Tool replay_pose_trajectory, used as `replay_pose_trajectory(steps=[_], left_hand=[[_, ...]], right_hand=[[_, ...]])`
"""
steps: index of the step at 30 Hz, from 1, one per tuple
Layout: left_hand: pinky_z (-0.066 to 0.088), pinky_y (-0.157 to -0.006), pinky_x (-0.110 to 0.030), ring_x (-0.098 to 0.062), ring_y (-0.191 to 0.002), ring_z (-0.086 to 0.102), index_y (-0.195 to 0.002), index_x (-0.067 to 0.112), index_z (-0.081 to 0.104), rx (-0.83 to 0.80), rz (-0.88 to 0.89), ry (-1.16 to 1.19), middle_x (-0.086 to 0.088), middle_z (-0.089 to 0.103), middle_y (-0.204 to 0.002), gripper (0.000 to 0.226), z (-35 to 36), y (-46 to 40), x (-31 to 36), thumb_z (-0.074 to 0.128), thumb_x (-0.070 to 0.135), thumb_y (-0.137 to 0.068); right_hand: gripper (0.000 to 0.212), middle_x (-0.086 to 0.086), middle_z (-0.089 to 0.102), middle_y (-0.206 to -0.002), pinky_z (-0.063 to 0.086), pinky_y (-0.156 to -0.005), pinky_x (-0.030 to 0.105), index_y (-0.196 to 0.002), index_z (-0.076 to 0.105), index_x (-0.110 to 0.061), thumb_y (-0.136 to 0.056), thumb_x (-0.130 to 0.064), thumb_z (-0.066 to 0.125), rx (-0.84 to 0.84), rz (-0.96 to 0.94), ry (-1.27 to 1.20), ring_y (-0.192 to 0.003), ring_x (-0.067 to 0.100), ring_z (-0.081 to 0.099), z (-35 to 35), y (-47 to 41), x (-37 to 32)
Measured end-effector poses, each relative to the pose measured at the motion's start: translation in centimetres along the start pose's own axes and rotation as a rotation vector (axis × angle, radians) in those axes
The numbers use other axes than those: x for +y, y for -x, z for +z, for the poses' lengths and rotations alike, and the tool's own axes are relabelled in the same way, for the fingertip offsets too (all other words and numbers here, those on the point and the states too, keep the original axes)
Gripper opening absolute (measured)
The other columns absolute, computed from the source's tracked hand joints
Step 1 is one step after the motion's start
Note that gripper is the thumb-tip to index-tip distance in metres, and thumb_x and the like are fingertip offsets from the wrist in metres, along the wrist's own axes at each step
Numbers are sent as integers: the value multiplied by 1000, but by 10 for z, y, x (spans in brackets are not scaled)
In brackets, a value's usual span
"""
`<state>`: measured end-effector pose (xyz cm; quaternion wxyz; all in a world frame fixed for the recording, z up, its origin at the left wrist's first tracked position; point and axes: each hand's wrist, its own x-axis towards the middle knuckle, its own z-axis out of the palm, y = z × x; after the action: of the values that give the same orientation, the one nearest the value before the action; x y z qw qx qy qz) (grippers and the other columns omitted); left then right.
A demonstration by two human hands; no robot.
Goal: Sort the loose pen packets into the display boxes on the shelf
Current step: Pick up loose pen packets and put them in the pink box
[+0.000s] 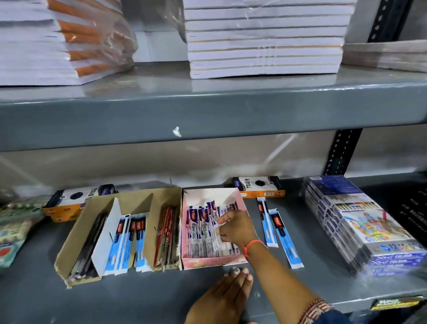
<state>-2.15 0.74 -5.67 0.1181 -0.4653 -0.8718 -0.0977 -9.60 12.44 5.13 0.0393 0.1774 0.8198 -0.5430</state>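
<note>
Pen packets in white, purple-printed wrappers [204, 232] stand packed on end inside the pink cardboard display box [210, 261], which sits on the grey metal shelf [116, 305] and serves here as the landmark. Far right of the pink box, well apart from it, is a stack of blue-and-white crayon cartons in clear wrap [363, 223]. Touching the pink box on its left is a brown cardboard display box with a white divider [72, 245], holding dark pens, blue-and-white packets and red pens in separate sections. Behind the pink box, at its right rear corner, lies an orange, white and black carton [259, 187]; a matching carton [77, 199] lies behind the brown box. Just to the right of the pink box, two loose blue-and-white pen packets [276, 227] lie flat on the shelf, side by side.

The right hand [236, 227] reaches into the pink box from its front right corner, fingers curled and pinching the top edge of one white packet [217, 234] among the others. The left hand [222, 304] lies flat and relaxed on the shelf just in front of the pink box, fingers together, fingertips near its front wall, gripping nothing.
</note>
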Motion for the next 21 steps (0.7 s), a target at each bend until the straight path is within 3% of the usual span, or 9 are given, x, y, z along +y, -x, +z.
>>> replay_pose_trajectory(steps=[2,6,8,10,12,14,17,19,21], left_hand=[[43,-95,-28,-17,-120,53,-149,14,20,10,-5,-3,-4,58,-131,62,-3,0,1,17,51,-100],[31,-102,-26,-16,-117,56,-131,9,38,-81,-51,-49,-2,61,-127,63,-10,-1,2,4,51,-99],[30,-104,-26,-16,-119,55,-133,9,37,-80,-49,-68,-3,59,-129,65,-7,0,2,6,54,-98],[33,-103,-27,-16,-120,54,-137,9,33,-75,-47,-69,-3,58,-131,65,-5,0,2,7,54,-98],[34,-103,-26,-15,-120,54,-142,9,30,-33,-22,-77,-1,53,-135,67,-4,2,1,21,57,-97],[25,-108,-24,-14,-121,53,-153,7,7,-8,-2,-106,-1,53,-135,92,-6,2,2,36,63,-86],[5,-114,-23,-10,-121,45,-151,6,-12,56,-27,-160,4,60,-127,91,-12,2,2,22,66,-91],[1,-114,-23,-10,-119,51,-153,8,-2,-11,-59,-135,5,60,-127,88,-17,2,3,17,67,-91],[2,-113,-24,-10,-116,56,-148,12,34,-60,-74,-122,4,60,-129,80,-19,3,5,16,66,-91]], right_hand=[[36,13,65,-85,53,-95,44,-58,51,-20,-79,8,54,-9,9,78,-95,32,68,6,-8,2],[18,22,67,-112,53,-94,43,-69,60,-15,-85,-11,52,-39,-15,324,-107,36,64,10,-13,0],[22,20,68,-109,54,-93,39,-93,68,-4,-86,-13,49,-42,-44,427,-106,34,64,10,-12,0],[21,16,70,-99,54,-89,34,-91,67,-2,-85,-6,48,-27,-87,506,-101,32,67,7,-8,-1],[26,17,71,-102,54,-86,35,-91,67,1,-87,-4,42,79,-147,539,-97,33,67,-2,1,-4],[28,22,70,-102,52,-74,33,-84,63,0,-89,-4,36,228,-169,507,-90,36,66,-21,12,-6],[26,26,68,-106,44,-69,32,-95,63,3,-88,-2,38,407,-81,443,-90,39,63,-58,19,7],[27,28,66,-110,47,-76,34,-102,62,5,-86,-2,42,410,37,415,-101,42,62,-78,22,23],[27,26,66,-114,50,-84,35,-107,62,4,-86,-7,48,291,113,506,-107,40,62,-85,26,41]])
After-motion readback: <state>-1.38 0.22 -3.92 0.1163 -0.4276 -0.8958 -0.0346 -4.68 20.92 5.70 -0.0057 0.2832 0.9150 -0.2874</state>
